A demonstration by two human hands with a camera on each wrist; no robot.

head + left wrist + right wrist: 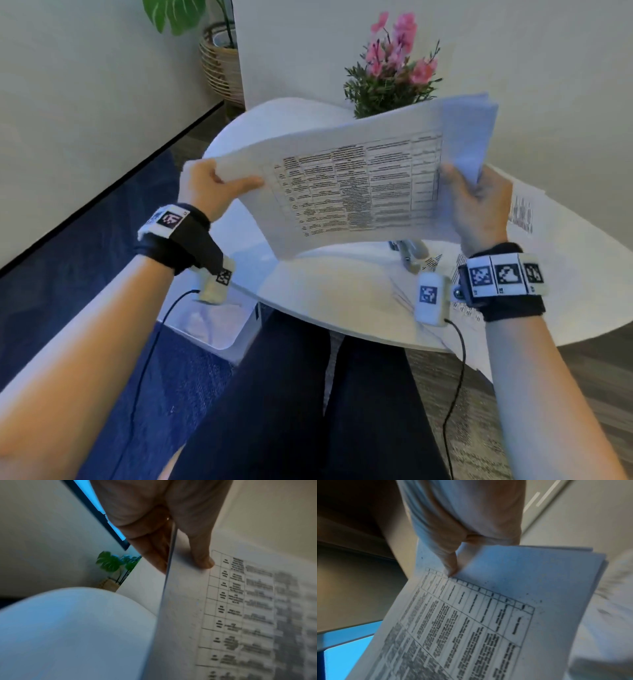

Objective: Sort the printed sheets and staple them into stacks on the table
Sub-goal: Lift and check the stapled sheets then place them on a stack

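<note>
I hold a stack of printed sheets (346, 185) in the air above the white round table (342, 294); its top page carries a printed table of text. My left hand (212, 188) pinches the stack's left edge, thumb on top (202, 559). My right hand (476, 205) grips the right edge, where several sheets fan out and bend upward (469, 137). In the right wrist view my thumb (450, 568) presses on the top page (471, 622). A grey stapler (411, 255) lies on the table under the stack, partly hidden by it.
More printed sheets (527, 212) lie on the table at the right. A pot of pink flowers (394, 68) stands at the table's far side. A wicker planter (222, 65) sits on the floor by the wall. My legs (308, 394) are under the near edge.
</note>
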